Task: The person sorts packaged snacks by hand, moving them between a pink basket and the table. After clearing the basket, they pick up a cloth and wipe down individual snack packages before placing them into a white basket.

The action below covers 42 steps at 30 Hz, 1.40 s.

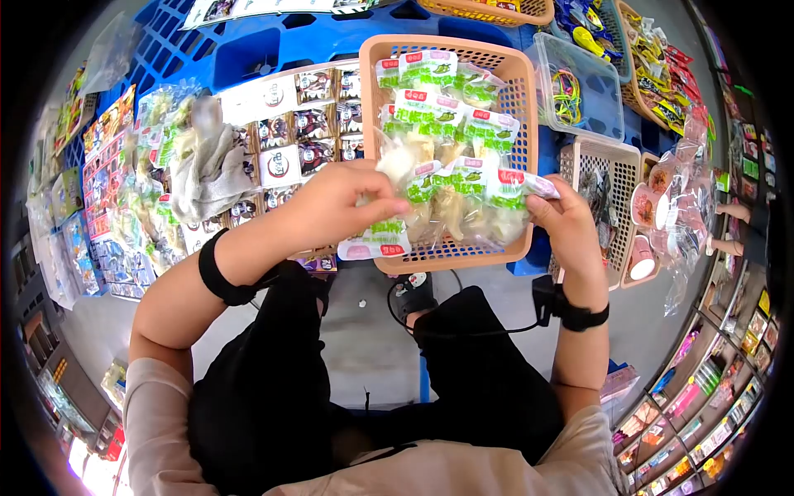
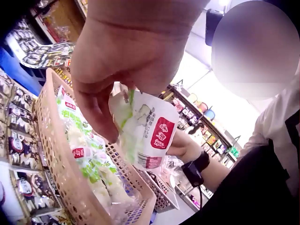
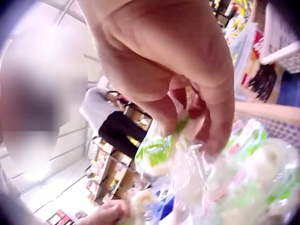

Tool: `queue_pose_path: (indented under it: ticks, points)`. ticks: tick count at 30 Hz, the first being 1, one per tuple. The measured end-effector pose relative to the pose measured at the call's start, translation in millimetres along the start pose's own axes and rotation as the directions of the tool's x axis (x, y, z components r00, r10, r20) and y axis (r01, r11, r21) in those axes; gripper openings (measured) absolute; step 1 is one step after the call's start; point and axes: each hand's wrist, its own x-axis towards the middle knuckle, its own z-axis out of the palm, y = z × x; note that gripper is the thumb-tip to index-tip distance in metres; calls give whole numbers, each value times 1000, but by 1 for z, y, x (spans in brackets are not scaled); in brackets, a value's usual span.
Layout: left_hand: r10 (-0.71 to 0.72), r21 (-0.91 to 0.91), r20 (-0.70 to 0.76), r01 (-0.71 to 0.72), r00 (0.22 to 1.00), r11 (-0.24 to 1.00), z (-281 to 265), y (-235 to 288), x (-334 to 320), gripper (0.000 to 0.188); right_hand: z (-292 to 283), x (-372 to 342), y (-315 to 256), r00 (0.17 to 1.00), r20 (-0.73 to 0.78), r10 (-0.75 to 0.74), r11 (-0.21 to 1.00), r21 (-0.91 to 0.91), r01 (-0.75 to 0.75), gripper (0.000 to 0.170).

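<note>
In the head view, my left hand (image 1: 351,202) pinches the top of a snack packet (image 1: 374,246) at the near left of an orange plastic basket (image 1: 447,263). That packet (image 2: 157,129) is white with green print and a red label in the left wrist view. Over the basket's right side, my right hand (image 1: 569,225) pinches the corner of another clear packet (image 1: 506,192) between thumb and fingers. Green print and crinkled film show on this packet (image 3: 154,154) in the right wrist view. Several similar packets (image 1: 426,107) with pale contents lie in rows inside the basket.
Left of the basket lie sheets of small dark snack packs (image 1: 314,116) and a grey cloth (image 1: 207,178). A clear plastic box (image 1: 579,87) with coloured bands and a beige basket (image 1: 608,165) stand to the right. Blue crates (image 1: 273,54) support the goods.
</note>
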Motion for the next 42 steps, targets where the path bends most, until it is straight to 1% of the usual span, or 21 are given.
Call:
queue_pose_path:
  ticks: [4,6,8,10,12,14,16,17,19,20,22,27,30,32,33,37,38,39,40,41,42]
  points:
    - [-48,-37,-34,47,998,998,-7,-4,3,19,-28,19,60,972,9,236,965,119,-235,14]
    - [-66,-29,-33,65,997,997,-7,-5,4,20,-17,23,77,984,-138,110,971,-195,-135,20]
    - [-110,-95,-7,109,994,989,-5,-6,4,20,-3,23,83,967,-205,-151,745,-667,-25,26]
    - [-94,-99,0,94,996,991,-3,-10,4,20,13,18,76,938,-240,-252,722,-692,16,28]
    - [-81,-105,2,81,997,991,-3,-11,3,20,18,16,78,868,-211,-450,470,-882,28,25]
    - [-61,-56,4,61,998,997,-5,-13,3,19,27,7,54,893,-216,-395,391,-919,-49,27]
    - [-82,-90,14,83,997,992,-7,-13,2,17,29,1,45,842,-4,-540,87,-995,51,27]
    - [-98,-123,23,100,995,987,-8,-12,2,16,32,-3,41,842,-5,-539,87,-995,50,27]
    - [-96,-135,21,98,995,986,-10,-13,3,13,41,-9,34,985,86,-149,258,-958,122,26]
    - [-96,-146,20,97,995,985,-10,-13,4,10,39,-7,45,985,85,-150,258,-959,122,26]
    - [-78,-129,24,80,997,988,-12,-9,4,8,37,3,78,931,331,-154,189,-915,357,19]
    - [-39,-120,61,46,997,992,-13,-9,3,14,32,18,75,939,328,-99,261,-902,343,16]
    - [-144,-319,102,169,984,933,-9,-6,2,36,26,19,56,937,349,-30,363,-869,335,15]
    - [56,-432,-101,-95,993,897,-4,-3,4,60,22,17,52,955,263,-135,424,-856,295,13]
    - [61,-457,-90,-96,994,884,-4,-5,6,72,24,17,45,955,266,-134,424,-855,298,13]
    - [-31,-601,-29,7,999,799,-6,3,4,74,46,15,7,968,168,-188,826,-506,248,23]
    - [-48,-541,-40,18,998,841,-4,-1,4,73,53,15,1,978,112,-176,929,-310,203,27]
    - [-64,-479,-53,31,997,877,-3,-4,4,72,61,15,-6,978,111,-176,929,-309,202,27]
    - [-64,-479,-52,31,997,877,-5,-1,4,72,69,16,-12,922,88,-378,868,-312,385,32]
    - [-6,-134,76,16,997,991,-8,4,4,72,75,16,-17,824,66,-563,770,-321,552,36]
    - [3,222,215,-52,977,974,-10,6,4,71,80,15,-20,824,65,-563,770,-320,551,36]
